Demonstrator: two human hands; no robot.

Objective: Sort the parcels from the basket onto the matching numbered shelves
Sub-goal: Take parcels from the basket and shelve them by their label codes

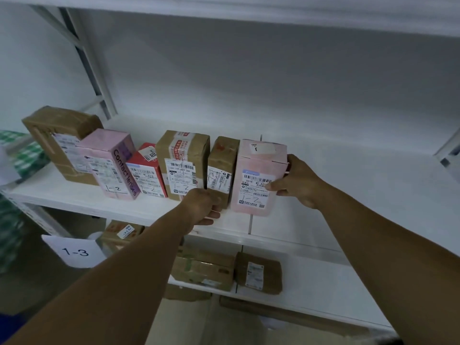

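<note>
Two grips: right hand (301, 183) pinches pink box (258, 170), thumb on near label, fingers behind; left hand (202, 206) curls round brown box (221, 165) base.

Middle shelf (348, 195): three brown parcels (184, 150), two pink parcels (109, 155), one red parcel (159, 170) (six in all); lower shelf (323, 290): three brown parcels; one sign (74, 251), marked 1-3.

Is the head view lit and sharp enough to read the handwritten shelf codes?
Head view: dim, bluish light, yet 1-2 reads on the pink parcel in the right hand; the brown parcel the left hand grips has a softer label; head view edges smear, shelf lines bow.
</note>
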